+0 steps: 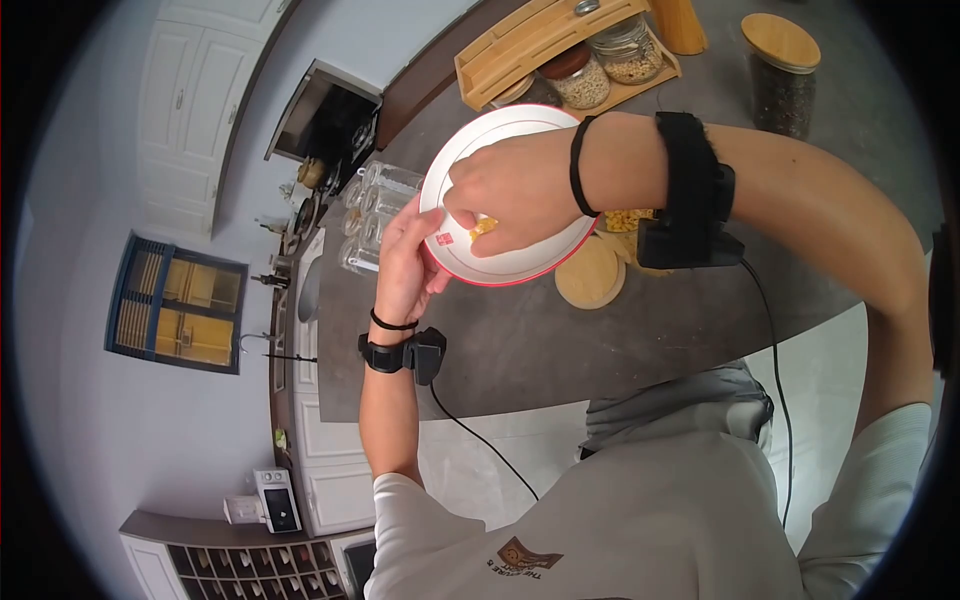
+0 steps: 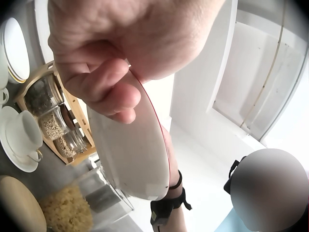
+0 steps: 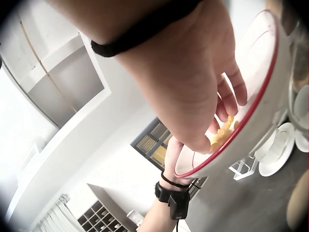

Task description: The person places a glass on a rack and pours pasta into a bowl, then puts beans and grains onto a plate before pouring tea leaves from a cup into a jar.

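A white plate (image 1: 510, 262) with a red rim is held up over the counter, tilted. At its left side my left hand (image 1: 402, 255) grips it, thumb over the rim and fingers curled under the base, as the left wrist view shows. My right hand (image 1: 525, 190) reaches down inside the plate with fingers bent. Small yellow pasta pieces (image 3: 223, 134) sit between its thumb and fingertips, low against the plate's inner face. Below the right forearm, a clear container of yellow pasta (image 2: 67, 208) stands near a round wooden lid (image 1: 590, 272).
Behind the plate stands a wooden rack (image 1: 520, 55) with glass jars of grains. Clear glassware (image 1: 385, 205) is left of the plate. A tall jar with a wooden lid (image 1: 780, 75) stands back right. White cups and saucers (image 2: 21, 137) show in the left wrist view.
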Tool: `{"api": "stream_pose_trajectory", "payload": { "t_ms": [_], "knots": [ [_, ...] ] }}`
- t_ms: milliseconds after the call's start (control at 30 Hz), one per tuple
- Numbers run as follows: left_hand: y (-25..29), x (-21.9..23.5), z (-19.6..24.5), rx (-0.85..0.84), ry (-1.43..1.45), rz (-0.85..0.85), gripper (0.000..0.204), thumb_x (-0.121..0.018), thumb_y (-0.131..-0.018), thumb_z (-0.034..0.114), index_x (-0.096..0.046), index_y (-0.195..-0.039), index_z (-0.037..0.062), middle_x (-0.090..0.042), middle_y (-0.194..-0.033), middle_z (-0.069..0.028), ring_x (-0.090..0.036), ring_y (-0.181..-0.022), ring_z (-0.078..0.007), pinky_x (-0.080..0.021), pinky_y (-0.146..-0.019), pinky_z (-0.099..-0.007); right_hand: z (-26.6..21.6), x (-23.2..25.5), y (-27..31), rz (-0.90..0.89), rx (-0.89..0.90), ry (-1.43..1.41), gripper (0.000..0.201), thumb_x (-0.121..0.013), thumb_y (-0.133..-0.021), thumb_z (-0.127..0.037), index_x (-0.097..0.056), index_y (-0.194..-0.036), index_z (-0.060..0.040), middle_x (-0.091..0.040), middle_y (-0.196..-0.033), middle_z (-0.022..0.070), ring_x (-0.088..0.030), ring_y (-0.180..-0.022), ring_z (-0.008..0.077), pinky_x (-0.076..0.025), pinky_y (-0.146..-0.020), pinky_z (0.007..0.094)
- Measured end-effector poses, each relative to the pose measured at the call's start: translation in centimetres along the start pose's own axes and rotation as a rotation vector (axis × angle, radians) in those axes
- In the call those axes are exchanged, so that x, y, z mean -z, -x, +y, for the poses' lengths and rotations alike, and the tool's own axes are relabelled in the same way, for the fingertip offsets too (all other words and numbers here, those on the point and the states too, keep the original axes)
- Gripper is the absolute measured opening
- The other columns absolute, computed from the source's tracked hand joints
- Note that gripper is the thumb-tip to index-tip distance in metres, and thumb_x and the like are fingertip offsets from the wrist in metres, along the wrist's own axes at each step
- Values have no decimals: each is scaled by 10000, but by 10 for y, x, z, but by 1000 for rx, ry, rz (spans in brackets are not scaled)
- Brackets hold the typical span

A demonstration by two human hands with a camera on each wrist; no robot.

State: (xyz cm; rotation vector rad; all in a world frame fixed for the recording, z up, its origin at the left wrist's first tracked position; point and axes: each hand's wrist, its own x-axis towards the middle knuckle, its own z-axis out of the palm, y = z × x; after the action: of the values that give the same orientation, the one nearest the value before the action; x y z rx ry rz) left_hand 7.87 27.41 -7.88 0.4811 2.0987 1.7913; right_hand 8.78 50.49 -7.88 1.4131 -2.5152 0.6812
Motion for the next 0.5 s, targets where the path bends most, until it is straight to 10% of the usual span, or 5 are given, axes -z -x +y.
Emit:
{"api": "stream_pose_trajectory", "payload": {
  "t_ms": [500],
  "knots": [
    [-4,-8,4,-19,18,15,424,-500,-1011,152,-510,-1375,-65,-679,-830,-95,-482,-407,-91,-297,-312,-219,-7,38,40,-323,-316,265,206,-630,-800,-227,-705,-849,-42,-702,-789,151,-671,-761,321,-544,-719,432]
  ]
}}
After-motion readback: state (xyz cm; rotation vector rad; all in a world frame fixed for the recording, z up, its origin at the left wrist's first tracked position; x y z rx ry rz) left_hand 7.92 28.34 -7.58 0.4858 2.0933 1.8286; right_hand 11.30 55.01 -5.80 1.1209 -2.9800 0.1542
